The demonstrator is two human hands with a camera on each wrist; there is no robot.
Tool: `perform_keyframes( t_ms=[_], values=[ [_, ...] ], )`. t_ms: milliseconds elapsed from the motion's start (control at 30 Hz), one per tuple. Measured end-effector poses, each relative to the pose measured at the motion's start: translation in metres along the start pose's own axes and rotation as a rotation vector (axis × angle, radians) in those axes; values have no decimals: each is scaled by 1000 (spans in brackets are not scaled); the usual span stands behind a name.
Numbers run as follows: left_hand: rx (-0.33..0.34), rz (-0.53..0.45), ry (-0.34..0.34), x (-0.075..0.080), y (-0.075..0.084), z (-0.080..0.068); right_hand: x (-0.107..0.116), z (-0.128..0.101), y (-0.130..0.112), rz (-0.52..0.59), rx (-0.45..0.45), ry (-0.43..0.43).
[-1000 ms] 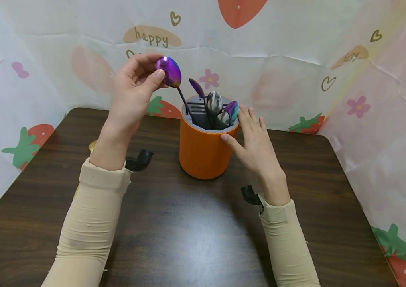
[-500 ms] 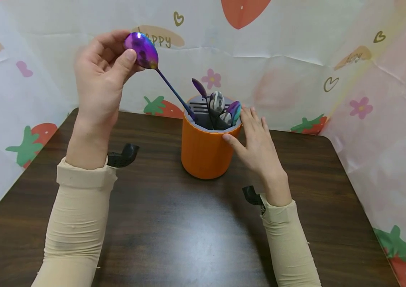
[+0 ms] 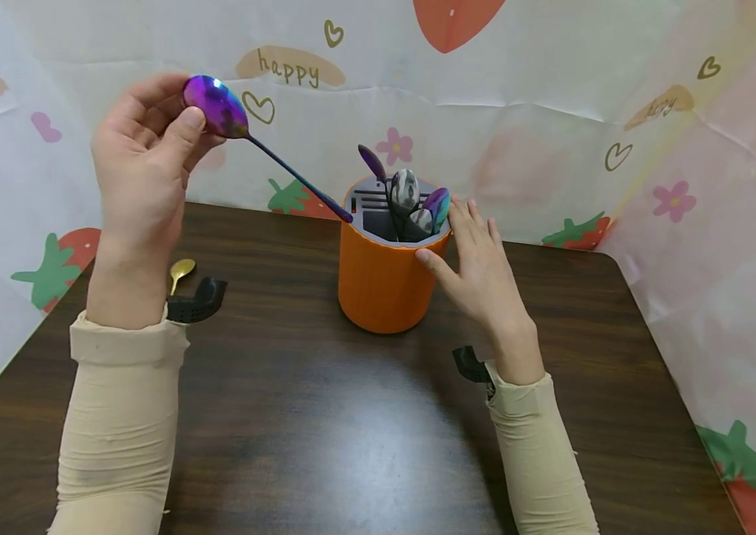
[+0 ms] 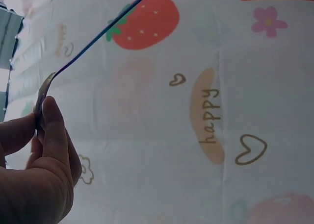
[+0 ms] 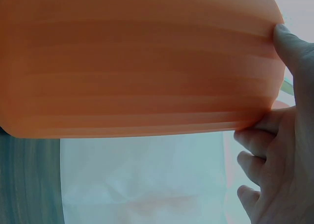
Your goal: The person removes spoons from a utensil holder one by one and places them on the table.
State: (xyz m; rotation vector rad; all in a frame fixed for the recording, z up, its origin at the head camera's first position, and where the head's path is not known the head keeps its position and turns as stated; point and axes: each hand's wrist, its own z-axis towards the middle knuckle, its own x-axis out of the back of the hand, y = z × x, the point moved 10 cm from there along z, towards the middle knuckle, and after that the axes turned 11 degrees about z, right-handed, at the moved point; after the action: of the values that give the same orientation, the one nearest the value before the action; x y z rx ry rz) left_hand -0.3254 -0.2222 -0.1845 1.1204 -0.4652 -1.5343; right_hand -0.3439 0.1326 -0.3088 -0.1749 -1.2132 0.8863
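A purple-blue iridescent spoon is pinched by its bowl between the thumb and fingers of my left hand, up at the left in the head view. Its thin handle slants down to the right, and the tip overlaps the rim of an orange utensil holder. My right hand rests against the holder's right side, fingers straight, thumb at the front of the rim. The right wrist view shows the thumb and fingertips touching the orange wall. Several spoons stand bowl-up in the holder, among them a silver spoon and a purple-teal spoon.
A small gold spoon lies on the dark wooden table, partly hidden behind my left wrist. The holder has a grey slotted top. A printed cloth with strawberries and hearts hangs behind the table and along its sides.
My left hand has moved left with the iridescent spoon, drawing its handle up out of the holder. The gold spoon has come into clearer view. The right hand has stayed on the holder.
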Motion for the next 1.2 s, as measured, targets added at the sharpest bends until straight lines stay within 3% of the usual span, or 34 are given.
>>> perform_keyframes(
  t_ms=[233,400,700,867,1033,1200],
  values=[
    [4,-16,4,24,-6,-4,0,-1,-1,-3,-10,-2],
    [39,126,-34,38,-27,-9,1,-1,-1,-4,-8,0],
    [257,392,-142,71,-89,-19,0,0,-1,-4,-3,1],
    [391,560,-244,90,-113,-19,1,0,-2,-6,-2,3],
    [545,620,-357,109,-136,-19,1,1,-2,-11,-2,4],
    [621,749,-444,127,-153,-17,0,0,-1,-8,-7,0]
  ],
)
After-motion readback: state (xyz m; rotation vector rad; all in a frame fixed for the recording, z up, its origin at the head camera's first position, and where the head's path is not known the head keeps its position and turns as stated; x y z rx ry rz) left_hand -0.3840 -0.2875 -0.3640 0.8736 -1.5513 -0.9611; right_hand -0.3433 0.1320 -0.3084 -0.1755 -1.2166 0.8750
